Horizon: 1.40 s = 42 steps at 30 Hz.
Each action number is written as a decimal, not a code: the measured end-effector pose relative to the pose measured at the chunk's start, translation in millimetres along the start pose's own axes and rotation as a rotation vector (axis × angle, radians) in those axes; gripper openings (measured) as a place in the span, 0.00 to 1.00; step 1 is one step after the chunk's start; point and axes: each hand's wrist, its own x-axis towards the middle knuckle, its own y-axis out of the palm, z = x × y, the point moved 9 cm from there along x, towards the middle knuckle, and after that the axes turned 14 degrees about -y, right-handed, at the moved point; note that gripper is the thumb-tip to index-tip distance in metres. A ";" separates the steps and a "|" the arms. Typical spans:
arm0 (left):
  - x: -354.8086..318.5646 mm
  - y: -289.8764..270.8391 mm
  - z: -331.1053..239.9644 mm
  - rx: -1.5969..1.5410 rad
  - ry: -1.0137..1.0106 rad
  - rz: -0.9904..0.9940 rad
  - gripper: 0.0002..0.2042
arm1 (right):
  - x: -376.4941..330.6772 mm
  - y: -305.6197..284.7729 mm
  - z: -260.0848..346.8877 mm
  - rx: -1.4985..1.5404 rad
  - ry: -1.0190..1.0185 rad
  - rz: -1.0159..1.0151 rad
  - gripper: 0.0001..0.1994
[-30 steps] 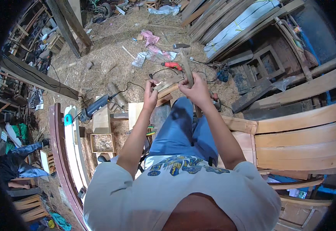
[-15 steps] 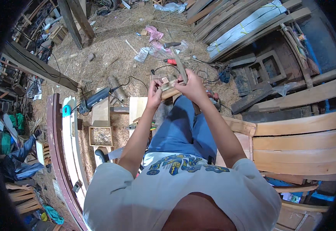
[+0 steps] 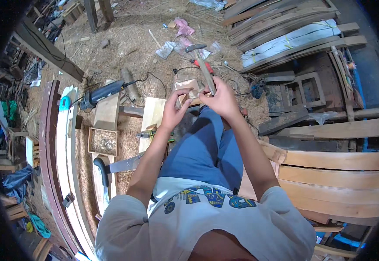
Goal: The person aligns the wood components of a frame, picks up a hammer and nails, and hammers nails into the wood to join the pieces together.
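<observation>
The small wooden piece (image 3: 192, 95) is mostly hidden between both hands above the knees. The right hand (image 3: 222, 101) is closed around a hammer (image 3: 204, 67) (head up); the left hand (image 3: 175, 108) pinches the piece. A shallow wooden box (image 3: 103, 142) on the floor holds sawdust.

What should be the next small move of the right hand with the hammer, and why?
Probably a short downward tap. The right hand grips the hammer by its wooden handle, with the head raised above the small wooden piece that the left hand pinches over the knees. The left fingers lie close to the spot, so a light, controlled stroke seems safest.
</observation>
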 end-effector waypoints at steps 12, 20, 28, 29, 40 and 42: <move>-3.0 1.4 -13.2 0.064 0.061 0.027 0.15 | 2.6 13.8 -5.9 -0.076 0.043 0.136 0.20; -1.4 -1.3 -6.4 0.081 0.030 0.060 0.16 | 7.7 21.0 -4.3 -0.113 0.001 0.109 0.20; -3.1 -4.7 -20.0 0.056 0.079 0.010 0.15 | 13.1 22.3 2.9 -0.131 -0.036 0.134 0.24; -2.5 -5.5 -20.6 0.055 0.080 0.009 0.15 | 14.3 23.0 3.9 -0.173 -0.048 0.151 0.24; -1.0 -5.2 -32.6 0.066 0.107 -0.003 0.11 | 16.6 23.2 7.9 -0.165 -0.057 0.157 0.23; -1.3 -6.2 -32.0 0.090 0.110 -0.004 0.11 | 16.7 24.7 7.2 -0.132 -0.055 0.161 0.27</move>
